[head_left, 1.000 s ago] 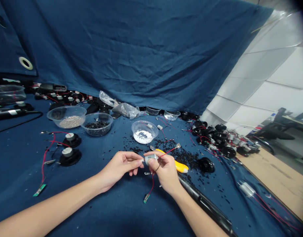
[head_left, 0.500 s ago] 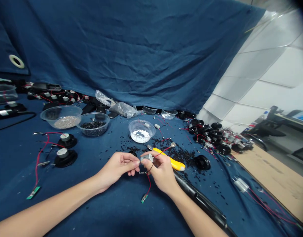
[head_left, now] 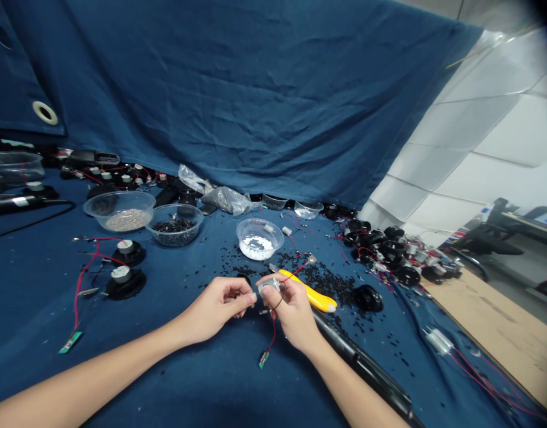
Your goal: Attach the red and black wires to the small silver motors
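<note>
Here we see the right hand [head_left: 291, 315] closed on a small silver motor [head_left: 268, 287], held above the blue cloth [head_left: 175, 380] of the bench, with thumb and fingers around its casing. The left hand [head_left: 215, 309] sits just beside the motor's end, its fingers pinched together; whether they hold anything we cannot tell. A red lead [head_left: 272, 336] hangs below the right hand to a green tab [head_left: 264, 359], a black wire [head_left: 280, 303] loops close by, and a yellow-handled tool [head_left: 309, 291] lies just behind, among scattered black granules [head_left: 331, 282]
</note>
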`<state>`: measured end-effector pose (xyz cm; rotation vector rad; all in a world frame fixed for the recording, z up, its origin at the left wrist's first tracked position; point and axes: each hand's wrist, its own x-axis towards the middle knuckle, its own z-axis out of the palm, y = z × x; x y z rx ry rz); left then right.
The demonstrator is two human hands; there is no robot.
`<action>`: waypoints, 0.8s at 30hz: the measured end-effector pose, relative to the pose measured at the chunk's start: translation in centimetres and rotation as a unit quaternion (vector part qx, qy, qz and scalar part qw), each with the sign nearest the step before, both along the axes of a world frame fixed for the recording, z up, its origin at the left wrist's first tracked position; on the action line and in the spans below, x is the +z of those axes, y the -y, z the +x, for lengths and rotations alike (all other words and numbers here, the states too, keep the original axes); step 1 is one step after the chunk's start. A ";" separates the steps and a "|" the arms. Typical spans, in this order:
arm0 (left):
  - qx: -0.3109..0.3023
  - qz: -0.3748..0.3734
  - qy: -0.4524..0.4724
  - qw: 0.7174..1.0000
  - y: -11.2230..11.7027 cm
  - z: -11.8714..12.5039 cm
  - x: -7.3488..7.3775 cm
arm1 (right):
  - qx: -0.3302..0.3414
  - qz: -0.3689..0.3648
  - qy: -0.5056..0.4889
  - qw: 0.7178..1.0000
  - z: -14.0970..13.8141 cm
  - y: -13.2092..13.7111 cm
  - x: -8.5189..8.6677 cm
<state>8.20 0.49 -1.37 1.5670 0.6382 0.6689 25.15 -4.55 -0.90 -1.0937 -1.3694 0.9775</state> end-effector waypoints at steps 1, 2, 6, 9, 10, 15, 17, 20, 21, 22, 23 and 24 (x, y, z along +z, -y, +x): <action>-0.002 0.001 0.000 1.000 0.0 0.0 0.0 | 0.002 0.000 -0.002 1.000 0.0 0.0 -0.1; -0.003 0.002 0.000 1.000 0.0 0.0 0.0 | 0.003 -0.001 -0.004 1.000 -0.1 0.1 -0.2; 0.000 0.018 -0.009 1.000 0.2 -0.2 0.1 | 0.002 -0.003 -0.011 1.000 -0.1 0.2 -0.6; 0.006 0.041 -0.018 0.999 0.5 -0.4 0.1 | -0.005 -0.001 -0.012 1.000 -0.1 0.4 -0.8; 0.009 0.050 -0.022 0.998 0.6 -0.4 0.1 | -0.007 0.001 -0.012 1.000 -0.2 0.4 -0.8; 0.022 0.091 -0.040 0.995 0.7 -0.4 0.1 | -0.014 0.008 -0.009 1.000 -0.3 0.8 -0.5; 0.025 0.102 -0.045 0.993 0.7 -0.5 0.1 | -0.014 0.012 -0.004 1.000 -0.4 0.8 -0.4; 0.029 0.107 -0.048 0.993 0.8 -0.5 0.1 | -0.012 0.017 0.001 1.000 -0.5 0.8 -0.3; 0.029 0.104 -0.047 0.993 0.8 -0.5 0.1 | -0.012 0.018 0.001 1.000 -0.5 0.8 -0.3; 0.028 0.099 -0.045 0.994 0.8 -0.5 0.0 | -0.011 0.019 0.001 1.000 -0.5 0.8 -0.3; 0.026 0.091 -0.042 0.995 0.8 -0.4 -0.1 | -0.011 0.020 0.001 1.000 -0.6 0.8 -0.3; 0.024 0.080 -0.037 0.996 0.8 -0.4 -0.2 | -0.011 0.020 0.001 1.000 -0.6 0.8 -0.3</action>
